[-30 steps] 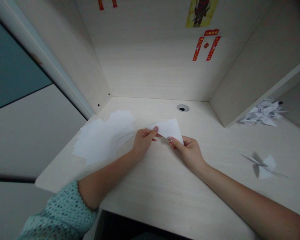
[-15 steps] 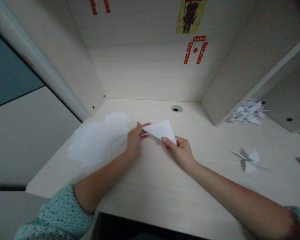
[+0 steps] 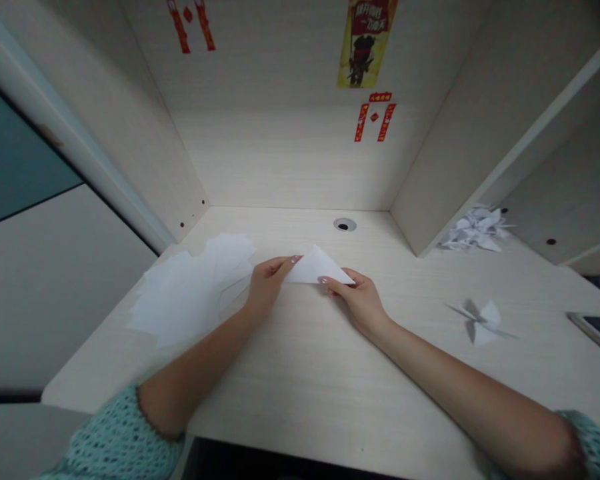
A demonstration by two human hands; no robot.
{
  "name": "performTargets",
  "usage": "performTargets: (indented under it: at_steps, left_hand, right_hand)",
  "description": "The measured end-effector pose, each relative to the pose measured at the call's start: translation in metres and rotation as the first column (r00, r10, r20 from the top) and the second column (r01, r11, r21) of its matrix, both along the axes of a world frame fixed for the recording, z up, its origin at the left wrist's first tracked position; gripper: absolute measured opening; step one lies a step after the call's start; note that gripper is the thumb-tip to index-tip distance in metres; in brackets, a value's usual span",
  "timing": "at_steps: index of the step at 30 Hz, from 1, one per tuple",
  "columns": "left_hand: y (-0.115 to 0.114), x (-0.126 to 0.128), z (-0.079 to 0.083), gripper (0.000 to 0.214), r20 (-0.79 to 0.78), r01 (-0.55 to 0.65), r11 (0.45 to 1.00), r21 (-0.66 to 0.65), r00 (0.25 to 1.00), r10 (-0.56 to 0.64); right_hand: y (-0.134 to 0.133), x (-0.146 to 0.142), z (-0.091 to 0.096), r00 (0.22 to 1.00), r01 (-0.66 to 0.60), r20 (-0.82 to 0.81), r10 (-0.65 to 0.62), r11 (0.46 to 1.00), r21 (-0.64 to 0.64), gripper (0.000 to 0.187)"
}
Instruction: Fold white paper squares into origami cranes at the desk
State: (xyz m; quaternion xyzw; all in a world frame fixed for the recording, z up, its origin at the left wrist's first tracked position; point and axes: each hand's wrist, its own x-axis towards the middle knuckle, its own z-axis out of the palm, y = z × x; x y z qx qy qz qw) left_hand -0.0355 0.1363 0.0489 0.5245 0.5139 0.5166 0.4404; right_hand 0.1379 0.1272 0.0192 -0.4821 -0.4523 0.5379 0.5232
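Note:
A white sheet folded into a triangle (image 3: 314, 269) lies on the pale wooden desk (image 3: 305, 373) near the middle. My left hand (image 3: 266, 283) pinches its left corner with thumb and fingers closed on the paper. My right hand (image 3: 356, 299) grips the triangle's lower right edge, fingers curled over it. Both forearms reach in from the bottom of the view.
A loose stack of white paper sheets (image 3: 190, 287) lies left of my hands. A folded paper crane (image 3: 480, 319) sits on the desk to the right, several more cranes (image 3: 475, 229) in the right cubby. A phone (image 3: 597, 330) lies at the far right. A cable hole (image 3: 345, 225) is behind.
The triangle has tipped flatter and looks lower and narrower. My left hand slid closer along its left corner. The view has tilted, bringing the phone into sight.

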Motion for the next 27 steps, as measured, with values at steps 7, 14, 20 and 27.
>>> performTargets:
  at_steps: [7,14,20,27]
  left_hand:
    - [0.001,0.003,-0.007,0.037,0.2,0.192,0.971,-0.142,0.966,-0.162]
    - [-0.009,0.012,-0.002,0.046,0.268,0.402,0.897,-0.187,0.899,-0.347]
    - [-0.013,0.018,0.0,0.054,0.249,0.444,0.872,-0.207,0.886,-0.392]
    - [-0.012,0.015,0.0,0.042,-0.014,0.3,0.952,-0.065,0.953,-0.302]
  right_hand:
    - [0.007,0.002,0.007,0.962,0.104,-0.256,-0.1,0.995,0.0,0.043]
    - [0.008,0.003,0.006,0.937,0.102,-0.33,-0.111,0.994,-0.045,0.051]
    - [0.007,0.002,0.002,0.942,0.005,-0.337,-0.005,1.0,-0.002,0.054]
    - [0.007,0.002,0.002,0.95,-0.085,-0.299,0.086,0.996,0.017,0.043]
